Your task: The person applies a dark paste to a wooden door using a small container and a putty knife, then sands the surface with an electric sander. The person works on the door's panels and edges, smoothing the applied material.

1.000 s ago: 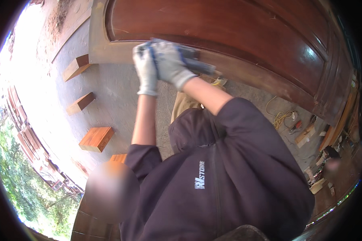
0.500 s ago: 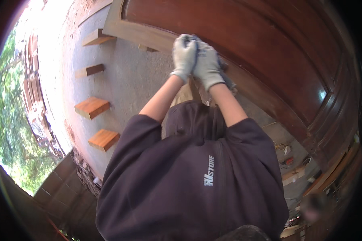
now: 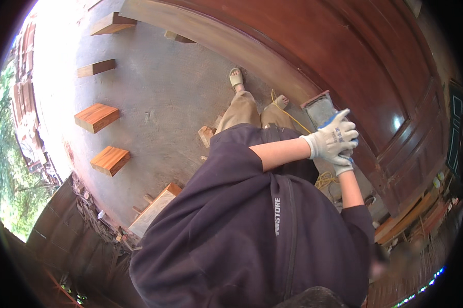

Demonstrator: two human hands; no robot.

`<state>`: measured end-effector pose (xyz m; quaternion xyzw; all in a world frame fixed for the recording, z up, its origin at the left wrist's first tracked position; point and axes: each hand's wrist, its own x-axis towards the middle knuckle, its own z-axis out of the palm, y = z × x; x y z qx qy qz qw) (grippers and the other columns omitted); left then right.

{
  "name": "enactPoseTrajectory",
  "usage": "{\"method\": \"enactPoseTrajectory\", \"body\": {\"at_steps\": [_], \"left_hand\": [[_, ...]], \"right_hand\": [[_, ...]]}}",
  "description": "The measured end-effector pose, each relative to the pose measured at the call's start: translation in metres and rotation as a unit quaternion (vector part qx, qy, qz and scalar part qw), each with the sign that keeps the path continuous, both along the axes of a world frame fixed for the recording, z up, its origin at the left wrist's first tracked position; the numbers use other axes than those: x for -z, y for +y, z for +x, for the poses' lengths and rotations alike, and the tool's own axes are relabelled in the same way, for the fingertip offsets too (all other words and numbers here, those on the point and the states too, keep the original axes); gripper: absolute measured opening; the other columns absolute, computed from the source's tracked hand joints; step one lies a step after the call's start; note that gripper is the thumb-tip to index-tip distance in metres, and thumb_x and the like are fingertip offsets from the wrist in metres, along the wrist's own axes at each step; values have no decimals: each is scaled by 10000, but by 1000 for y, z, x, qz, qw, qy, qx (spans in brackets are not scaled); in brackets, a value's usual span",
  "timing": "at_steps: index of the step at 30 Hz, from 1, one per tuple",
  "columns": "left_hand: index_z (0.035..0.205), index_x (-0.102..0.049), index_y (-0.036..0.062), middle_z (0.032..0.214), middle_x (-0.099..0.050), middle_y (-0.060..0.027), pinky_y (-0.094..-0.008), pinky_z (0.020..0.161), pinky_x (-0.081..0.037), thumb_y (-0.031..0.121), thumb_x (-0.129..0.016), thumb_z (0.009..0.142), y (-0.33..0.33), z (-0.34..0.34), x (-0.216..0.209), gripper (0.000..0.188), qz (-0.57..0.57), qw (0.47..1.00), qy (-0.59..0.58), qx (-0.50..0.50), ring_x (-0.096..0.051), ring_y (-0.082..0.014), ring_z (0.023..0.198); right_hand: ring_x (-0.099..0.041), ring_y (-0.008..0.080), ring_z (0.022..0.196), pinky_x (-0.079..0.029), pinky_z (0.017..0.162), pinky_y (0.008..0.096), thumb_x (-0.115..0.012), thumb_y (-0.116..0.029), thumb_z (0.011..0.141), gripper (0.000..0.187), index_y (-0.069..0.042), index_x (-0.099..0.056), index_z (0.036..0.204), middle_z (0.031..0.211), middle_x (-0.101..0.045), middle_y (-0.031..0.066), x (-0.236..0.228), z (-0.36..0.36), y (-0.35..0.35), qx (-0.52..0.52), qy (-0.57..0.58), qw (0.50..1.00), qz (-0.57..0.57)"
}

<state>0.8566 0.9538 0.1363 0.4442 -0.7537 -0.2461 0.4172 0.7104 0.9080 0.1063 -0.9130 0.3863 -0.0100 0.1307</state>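
My gloved left hand (image 3: 333, 137) is curled over the back of a grey, blocky sander (image 3: 320, 110) with a reddish-brown front edge. Under it, my gloved right hand (image 3: 344, 165) also holds the back of the sander; its fingers are mostly hidden by the left. Both gloves are white with blue palms. The sander lies against the pale, bare wooden edge (image 3: 242, 49) of a large reddish-brown panelled door (image 3: 365, 72). Hidden behind my gloves is the tool's handle.
Several wooden blocks (image 3: 110, 160) stand on the grey floor (image 3: 159, 97) at left. A yellow cord (image 3: 295, 119) runs beside my feet and coils under the door. Lower left, a wooden piece (image 3: 157, 208) lies near stacked scraps. Planks (image 3: 411, 218) lie at right.
Both hands have moved right and nearer to me along the door's edge. The sander, mostly covered before, now shows its grey body, and my feet have come into view.
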Motion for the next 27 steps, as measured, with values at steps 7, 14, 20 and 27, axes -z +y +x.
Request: {"method": "enactPoseTrajectory", "body": {"at_steps": [7,14,20,27], "left_hand": [[906,-724,243,1128,-648,-31,-619,1086,-309,485,-714,634,22,150,13,365,-33,990,-10,-135,-593,-259,1112],[1109,-726,146,1227,-657,-86,-551,1143,-292,414,-615,732,35,334,19,476,-36,969,-157,-190,-582,-302,1185],[1155,-704,118,1229,-659,-102,-538,1154,-274,428,-519,844,37,377,14,476,-30,952,-188,-240,-580,-309,1205],[1155,-704,134,1210,-635,-114,-567,1173,-208,405,-575,725,41,216,7,524,4,972,-167,-167,-551,-313,1204]], "right_hand": [[-628,137,927,-526,758,306,-609,-194,907,68,-162,-641,957,983,-658,1,22,146,25,-78,-79,993,51],[-627,206,1017,-518,853,359,-582,-262,868,164,-190,-659,994,1070,-658,48,15,376,22,-116,-54,991,39],[-642,248,971,-527,837,371,-560,-227,868,201,-121,-642,1018,1032,-660,97,21,441,26,-97,-113,988,37],[-588,224,1056,-494,906,338,-496,-206,941,204,-135,-578,1114,1133,-611,96,38,258,46,-85,-85,991,-62]]}}
